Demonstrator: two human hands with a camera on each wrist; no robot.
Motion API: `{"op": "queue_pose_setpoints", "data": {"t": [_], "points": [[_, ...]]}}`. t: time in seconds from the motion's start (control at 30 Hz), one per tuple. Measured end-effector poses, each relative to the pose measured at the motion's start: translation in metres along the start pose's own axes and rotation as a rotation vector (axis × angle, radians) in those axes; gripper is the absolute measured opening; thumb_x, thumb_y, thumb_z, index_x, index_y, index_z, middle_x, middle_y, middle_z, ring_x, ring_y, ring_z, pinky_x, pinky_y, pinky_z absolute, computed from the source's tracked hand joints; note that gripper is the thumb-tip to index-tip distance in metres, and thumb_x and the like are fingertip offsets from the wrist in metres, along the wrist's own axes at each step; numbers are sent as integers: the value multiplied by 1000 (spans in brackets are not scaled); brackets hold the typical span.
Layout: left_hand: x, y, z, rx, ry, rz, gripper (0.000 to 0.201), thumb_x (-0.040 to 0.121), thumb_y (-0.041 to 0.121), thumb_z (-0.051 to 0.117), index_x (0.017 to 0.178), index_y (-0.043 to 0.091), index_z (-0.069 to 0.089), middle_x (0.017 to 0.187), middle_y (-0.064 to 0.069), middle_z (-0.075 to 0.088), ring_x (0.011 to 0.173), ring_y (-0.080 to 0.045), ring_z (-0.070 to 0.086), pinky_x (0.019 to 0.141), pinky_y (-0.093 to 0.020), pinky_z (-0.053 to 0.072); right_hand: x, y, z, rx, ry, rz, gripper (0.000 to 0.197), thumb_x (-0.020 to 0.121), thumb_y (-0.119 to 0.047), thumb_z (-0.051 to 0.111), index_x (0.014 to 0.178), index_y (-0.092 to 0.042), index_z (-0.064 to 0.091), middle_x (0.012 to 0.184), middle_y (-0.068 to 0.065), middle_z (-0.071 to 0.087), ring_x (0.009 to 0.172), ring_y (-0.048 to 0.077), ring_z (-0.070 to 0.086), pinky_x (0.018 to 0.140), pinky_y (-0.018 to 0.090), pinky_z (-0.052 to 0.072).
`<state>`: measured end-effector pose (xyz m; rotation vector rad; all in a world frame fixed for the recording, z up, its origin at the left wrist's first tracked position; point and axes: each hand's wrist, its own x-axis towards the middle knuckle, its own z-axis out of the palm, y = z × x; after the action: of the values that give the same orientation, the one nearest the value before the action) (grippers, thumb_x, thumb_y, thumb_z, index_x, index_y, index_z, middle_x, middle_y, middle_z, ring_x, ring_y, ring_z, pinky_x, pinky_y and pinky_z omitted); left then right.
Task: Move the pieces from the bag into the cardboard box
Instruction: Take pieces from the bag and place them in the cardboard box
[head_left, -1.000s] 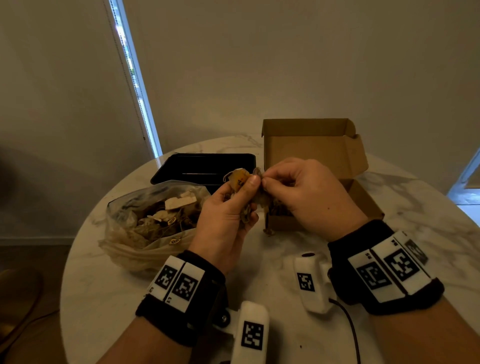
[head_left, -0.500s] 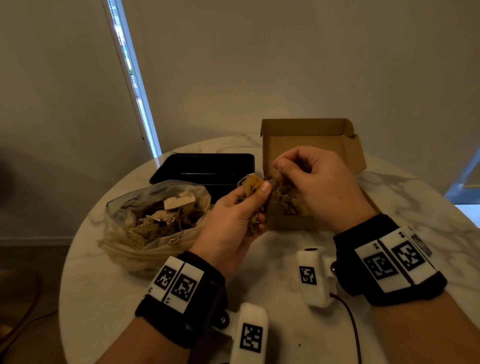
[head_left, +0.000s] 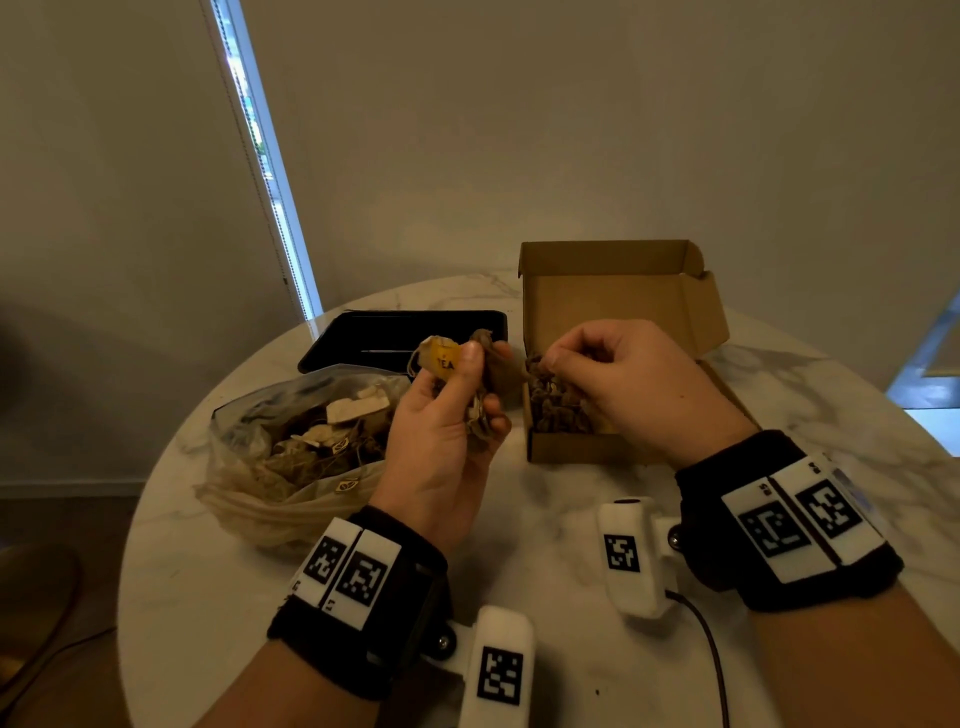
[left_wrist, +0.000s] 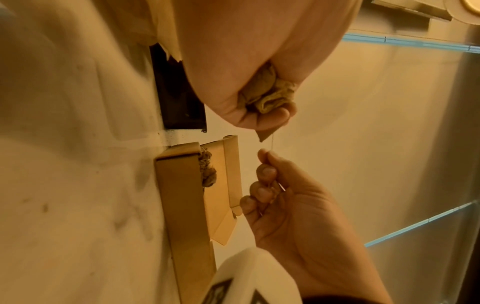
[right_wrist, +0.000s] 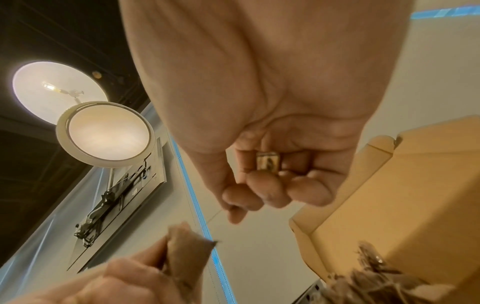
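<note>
A clear plastic bag (head_left: 291, 452) full of tea bags lies at the left of the table. The open cardboard box (head_left: 618, 306) stands to the right, with several tea bags (head_left: 556, 410) inside. My left hand (head_left: 470, 376) grips a crumpled bunch of tea bags (left_wrist: 267, 94) with a yellow tag (head_left: 445, 358), held up between bag and box. My right hand (head_left: 558, 358) hovers over the box's left part, its fingers curled. It pinches a thin string (left_wrist: 271, 142) that runs to the bunch, and a small tag (right_wrist: 269, 163) sits in its fingers.
A black tray (head_left: 405, 335) lies behind the bag, left of the box. The round marble table (head_left: 545, 509) ends close to the bag on the left. A dark cable (head_left: 711, 654) runs from my right wrist camera.
My right hand has moved right, away from the left hand, and now hangs over the box with the string. The left hand kept its bunch and rose slightly.
</note>
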<state>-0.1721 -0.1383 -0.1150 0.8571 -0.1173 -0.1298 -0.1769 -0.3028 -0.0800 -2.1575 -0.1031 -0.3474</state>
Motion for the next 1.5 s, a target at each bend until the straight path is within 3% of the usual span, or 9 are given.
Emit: {"op": "queue_pose_setpoints", "data": {"t": [0.13, 0.37, 0.6, 0.67, 0.87, 1.0, 1.17, 1.3, 1.5], "points": [[4, -3, -5, 71, 94, -6, 18, 94, 20, 66, 110, 14, 69, 92, -3, 69, 58, -5, 51, 52, -15, 45, -1, -5, 0, 110, 87, -138, 15, 99, -30, 62, 91, -23, 72, 64, -10, 57, 54, -2, 49, 54, 10, 39], [2, -9, -3, 215, -24, -108, 7, 92, 18, 70, 98, 16, 66, 78, 2, 60, 55, -4, 45, 50, -14, 39, -2, -12, 3, 118, 111, -293, 13, 102, -25, 59, 98, -20, 70, 79, -12, 63, 66, -1, 52, 67, 19, 42], [-7, -8, 5, 205, -274, -130, 9, 86, 19, 69, 94, 18, 65, 76, 2, 55, 56, -5, 42, 52, -14, 37, 3, 0, 1, 48, 65, -95, 12, 97, -28, 65, 91, -25, 75, 84, -9, 71, 79, -2, 62, 73, 18, 48], [-6, -8, 4, 197, -261, -107, 14, 84, 19, 70, 97, 18, 64, 83, -1, 57, 58, -5, 43, 53, -14, 39, 3, 2, 2, 44, -1, -26, 14, 97, -26, 65, 88, -25, 75, 84, -7, 72, 82, 4, 66, 75, 25, 53], [-1, -6, 0, 155, -88, -32, 33, 88, 11, 69, 120, 17, 70, 93, 2, 71, 60, -2, 53, 56, -13, 45, -1, 1, 1, -17, -55, 74, 16, 97, -29, 65, 84, -24, 74, 75, -10, 68, 60, -4, 57, 59, 17, 41], [2, -6, -3, 108, 47, -29, 18, 92, 12, 68, 110, 15, 72, 91, -2, 70, 57, -2, 51, 54, -12, 43, -2, -1, -1, 12, -31, 80, 15, 94, -32, 69, 84, -24, 74, 73, -14, 66, 63, -3, 54, 60, 19, 38], [4, -7, -3, 95, 126, -43, 15, 95, 17, 65, 110, 13, 68, 93, -5, 66, 59, -4, 51, 57, -16, 44, -4, -5, 0, 59, -8, 24, 14, 94, -33, 70, 88, -21, 74, 83, -9, 70, 76, 0, 60, 66, 20, 42], [5, -6, -3, 69, 151, -51, 15, 95, 16, 66, 110, 13, 67, 87, -3, 66, 58, -5, 50, 53, -15, 44, -3, -6, 0, 97, 45, -69, 12, 94, -32, 70, 87, -23, 72, 78, -8, 68, 67, -3, 57, 69, 22, 45], [3, -8, -6, 195, 41, -108, 22, 90, 17, 73, 111, 13, 68, 80, 0, 61, 56, -4, 47, 51, -15, 40, -6, -14, 0, 101, 23, -224, 9, 98, -30, 65, 92, -24, 70, 82, -11, 66, 67, -4, 55, 67, 16, 45]]}}
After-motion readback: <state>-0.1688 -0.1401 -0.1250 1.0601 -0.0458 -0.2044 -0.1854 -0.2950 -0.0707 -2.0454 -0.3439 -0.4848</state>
